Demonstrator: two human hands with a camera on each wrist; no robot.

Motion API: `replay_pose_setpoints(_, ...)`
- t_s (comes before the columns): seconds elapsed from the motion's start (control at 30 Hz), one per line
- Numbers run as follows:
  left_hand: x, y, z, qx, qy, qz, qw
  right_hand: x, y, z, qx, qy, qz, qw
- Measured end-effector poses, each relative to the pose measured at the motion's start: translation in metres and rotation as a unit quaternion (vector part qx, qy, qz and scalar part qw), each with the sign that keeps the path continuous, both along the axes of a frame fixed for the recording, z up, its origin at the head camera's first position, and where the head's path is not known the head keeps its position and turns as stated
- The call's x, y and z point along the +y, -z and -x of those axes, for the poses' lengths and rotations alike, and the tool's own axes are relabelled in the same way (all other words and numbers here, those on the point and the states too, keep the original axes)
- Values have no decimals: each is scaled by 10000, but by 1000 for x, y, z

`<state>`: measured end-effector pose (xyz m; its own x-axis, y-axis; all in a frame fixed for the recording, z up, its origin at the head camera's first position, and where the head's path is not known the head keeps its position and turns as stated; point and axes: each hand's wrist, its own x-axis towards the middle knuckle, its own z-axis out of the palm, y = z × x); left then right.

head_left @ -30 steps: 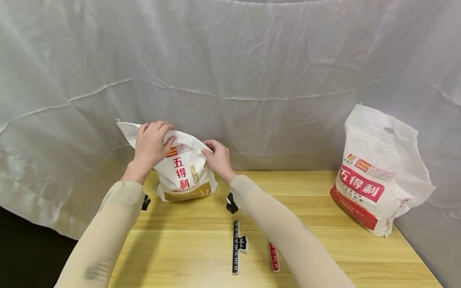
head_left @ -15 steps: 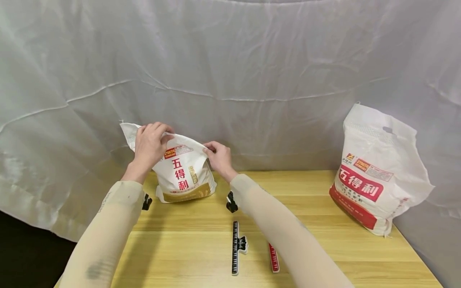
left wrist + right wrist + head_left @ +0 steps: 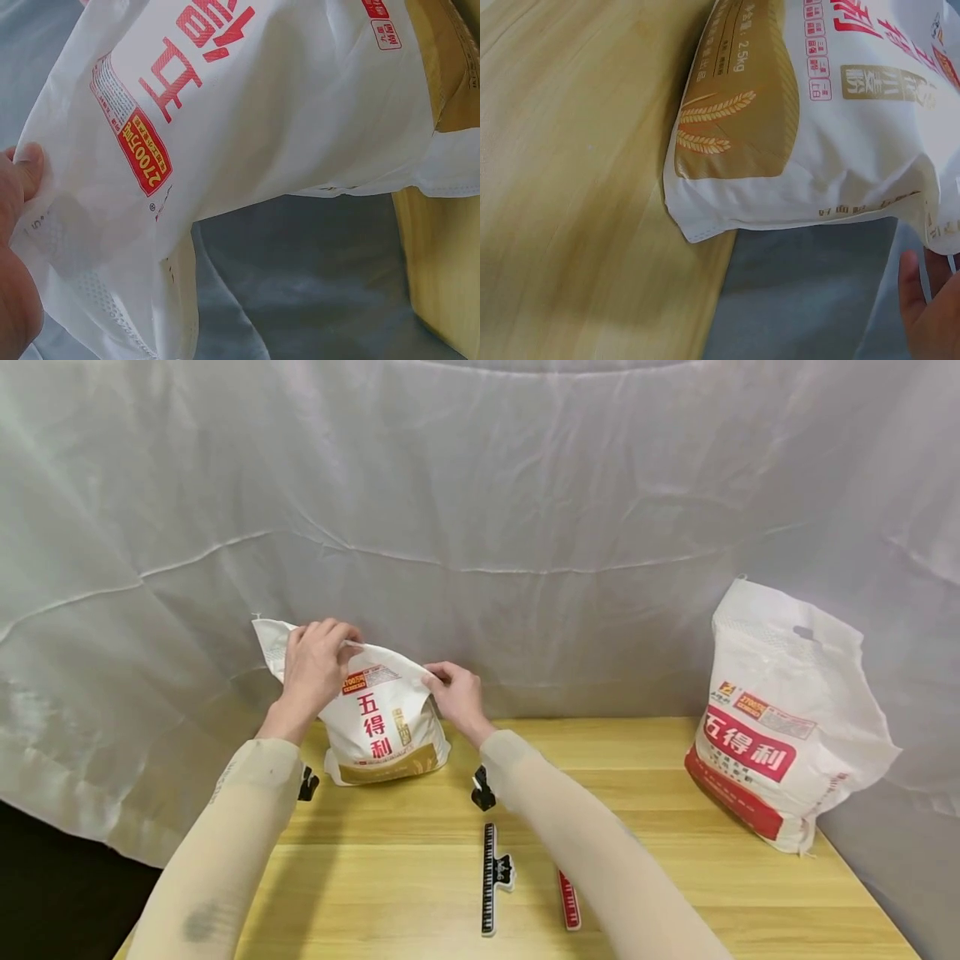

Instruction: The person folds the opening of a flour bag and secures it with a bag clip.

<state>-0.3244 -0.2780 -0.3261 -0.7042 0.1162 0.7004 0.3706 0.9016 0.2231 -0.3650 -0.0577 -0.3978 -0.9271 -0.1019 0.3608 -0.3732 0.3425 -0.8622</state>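
A white flour bag with red characters and a gold base band (image 3: 386, 714) stands on the wooden table at the left back. My left hand (image 3: 317, 656) grips its top edge, left of the middle, thumb on the printed front. My right hand (image 3: 455, 692) pinches the bag's upper right corner between thumb and fingers. In the left wrist view, the left thumb (image 3: 28, 169) presses on the white plastic near the top edge. The right wrist view shows right-hand fingers (image 3: 922, 289) at the bag's corner, the rest of that hand cut off by the frame.
A second flour bag with a red base (image 3: 780, 727) stands at the right back. A black piano-key clip (image 3: 490, 881) and a red one (image 3: 568, 900), partly behind the right sleeve, lie in front. Small black clips (image 3: 307, 783) (image 3: 482, 789) lie near the forearms. Grey cloth (image 3: 525, 610) hangs behind.
The bag's top has been drawn slightly, its far left corner shifting a little right and more of the red-and-orange label showing. Both hands keep their hold.
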Motion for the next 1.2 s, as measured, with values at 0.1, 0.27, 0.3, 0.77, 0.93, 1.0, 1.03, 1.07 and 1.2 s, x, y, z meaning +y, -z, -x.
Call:
replay_pose_setpoints(0.1, 0, 1, -1, -6, -21, -4, 10000, 3, 1, -3, 11, -130, 130, 9998)
replay_pose_setpoints(0.27, -1, 2, -1, 25, -17, -12, 10000, 12, 3, -6, 40, -488, 403, 9980)
replay_pose_setpoints(0.3, -2, 2, 0, 39, -17, -19, 10000, 13, 4, -7, 63, -539, 425, 9976)
replay_pose_setpoints(0.77, -4, 5, -1, 84, -47, -19, 10000, 37, 1, -28, 176, -806, 584, 9949)
replay_pose_setpoints(0.93, -5, 6, 0, 153, -25, 30, 9999, 45, 0, -39, 128, -856, 546, 9948)
replay_pose_setpoints(1.0, -6, 6, 0, 178, -26, 43, 9998, 48, 0, -43, 170, -913, 555, 9941)
replay_pose_setpoints(1.03, -6, 6, 0, 197, -22, 47, 9998, 50, -1, -45, 195, -961, 556, 9936)
replay_pose_setpoints(1.07, -6, 6, 0, 209, -20, 48, 9998, 52, -1, -46, 198, -1002, 553, 9932)
replay_pose_setpoints(1.2, -6, 7, -3, 204, -7, 62, 9998, 62, 1, -56, 209, -1143, 446, 9922)
